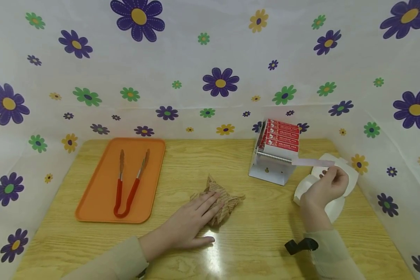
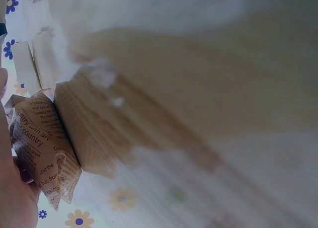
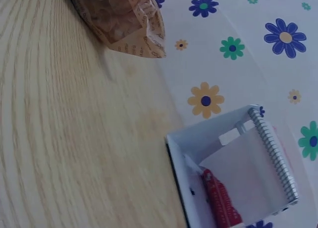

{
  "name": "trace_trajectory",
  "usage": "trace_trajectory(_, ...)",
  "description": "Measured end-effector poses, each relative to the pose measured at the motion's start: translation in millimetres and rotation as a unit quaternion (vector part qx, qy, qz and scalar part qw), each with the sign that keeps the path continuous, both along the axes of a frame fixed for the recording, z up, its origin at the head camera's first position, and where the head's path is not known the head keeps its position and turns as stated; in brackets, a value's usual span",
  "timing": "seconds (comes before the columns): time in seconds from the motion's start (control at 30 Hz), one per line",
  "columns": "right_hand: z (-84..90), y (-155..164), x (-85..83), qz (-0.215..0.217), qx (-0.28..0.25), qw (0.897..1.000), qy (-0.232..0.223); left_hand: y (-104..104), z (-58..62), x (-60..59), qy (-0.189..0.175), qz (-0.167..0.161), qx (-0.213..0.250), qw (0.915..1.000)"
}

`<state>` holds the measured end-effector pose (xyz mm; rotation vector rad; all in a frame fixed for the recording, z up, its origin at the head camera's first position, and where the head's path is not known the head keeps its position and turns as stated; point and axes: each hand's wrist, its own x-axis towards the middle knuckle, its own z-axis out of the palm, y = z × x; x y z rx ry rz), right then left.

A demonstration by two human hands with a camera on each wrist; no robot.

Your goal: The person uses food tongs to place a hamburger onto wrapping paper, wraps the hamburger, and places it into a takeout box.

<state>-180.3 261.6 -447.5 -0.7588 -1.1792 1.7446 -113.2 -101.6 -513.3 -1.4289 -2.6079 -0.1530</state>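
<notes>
My left hand [image 1: 196, 221] lies flat with straight fingers on a crumpled brown printed paper wrap [image 1: 224, 202] at the table's middle. In the left wrist view the paper wrap [image 2: 44, 143] fills the left edge beside my hand [image 2: 10, 193]. My right hand [image 1: 327, 182] is raised at the right and pinches the end of a pale strip [image 1: 311, 162]. The strip comes off the roller of a white label dispenser [image 1: 274, 159] loaded with red-and-white labels. White backing paper [image 1: 336, 206] curls under and around that hand. In the right wrist view I see the dispenser [image 3: 233, 178] and the paper wrap [image 3: 124, 19].
An orange tray [image 1: 91, 202] at the left holds red-handled metal tongs [image 1: 129, 182]. The wooden table [image 1: 259, 233] is walled on three sides by a flowered white sheet [image 1: 210, 77]. A black strap [image 1: 301, 245] sits on my right wrist.
</notes>
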Motion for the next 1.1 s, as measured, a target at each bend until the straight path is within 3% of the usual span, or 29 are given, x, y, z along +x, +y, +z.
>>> trace_trajectory(0.1,3.1,-1,2.6,-0.009,0.054,0.996,0.077,-1,1.8,0.0,0.000,0.000,0.001,1.0000)
trace_trajectory(0.2,5.4,-7,5.6,0.030,0.148,0.981,0.123,-1,3.1,0.3,0.003,0.001,-0.002,1.0000)
trace_trajectory(0.33,7.8,-22,8.7,0.095,0.279,0.949,0.108,-2,4.0,0.8,0.005,0.003,-0.005,1.0000)
trace_trajectory(0.43,8.8,-35,9.3,0.152,0.329,0.928,0.086,-2,4.2,0.8,0.005,0.003,-0.003,1.0000)
trace_trajectory(0.63,2.8,-61,5.7,0.287,0.319,0.899,0.091,-1,3.2,0.4,0.001,0.000,0.005,1.0000)
trace_trajectory(0.77,-6.7,-77,5.0,0.359,0.320,0.870,0.110,-1,2.3,0.3,-0.004,-0.002,0.008,1.0000)
trace_trajectory(1.1,-31.6,-108,4.6,0.461,0.366,0.796,0.141,0,2.5,0.9,-0.002,0.003,0.000,1.0000)
